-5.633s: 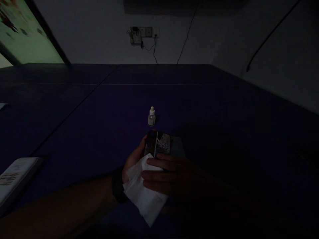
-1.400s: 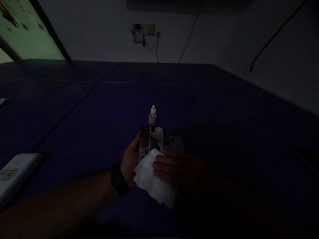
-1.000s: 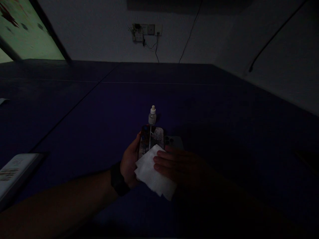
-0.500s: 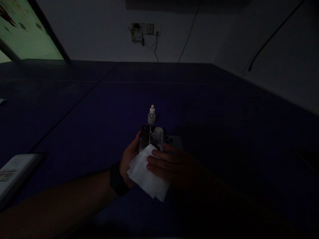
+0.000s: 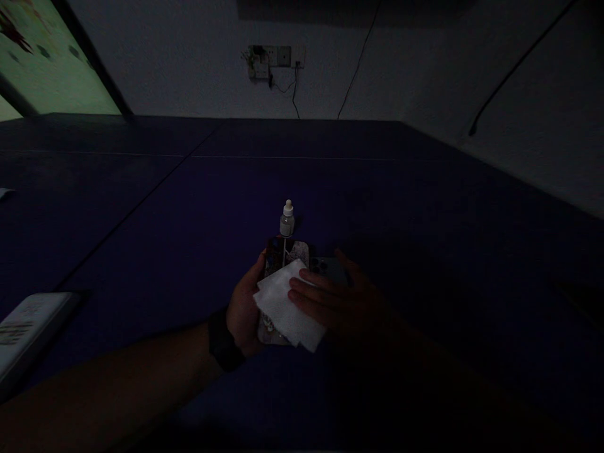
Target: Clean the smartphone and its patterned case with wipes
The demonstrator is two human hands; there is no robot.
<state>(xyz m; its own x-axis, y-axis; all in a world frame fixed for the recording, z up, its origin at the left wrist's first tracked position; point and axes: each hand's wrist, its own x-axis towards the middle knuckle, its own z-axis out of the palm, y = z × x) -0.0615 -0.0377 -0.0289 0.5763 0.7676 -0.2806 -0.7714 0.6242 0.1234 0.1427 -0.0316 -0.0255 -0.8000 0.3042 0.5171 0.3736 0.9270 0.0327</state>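
My left hand (image 5: 244, 314), with a black watch on its wrist, is closed around the left edge of a patterned phone case (image 5: 301, 249). I cannot tell whether a phone is inside the case. My right hand (image 5: 333, 296) presses a folded white wipe (image 5: 285, 308) onto the case with its fingers; its thumb is hidden and its outermost finger is raised apart. The wipe covers the middle of the case. A grey phone (image 5: 333, 267) with camera lenses lies just to the right, partly behind my right hand. Right beyond the case stands a small dropper bottle (image 5: 287, 223) with a white top.
The dim blue-purple table (image 5: 165, 251) has a long seam at left. A white box (image 5: 33, 321) lies at the left edge, with a pale object (image 5: 5, 192) farther back. Sockets (image 5: 271, 58) and hanging cables (image 5: 361, 63) are on the wall behind.
My right hand and the wipe have moved up and slightly right over the case, exposing its lower end. One right finger has lifted away, showing more of the grey phone. My left hand has stayed put.
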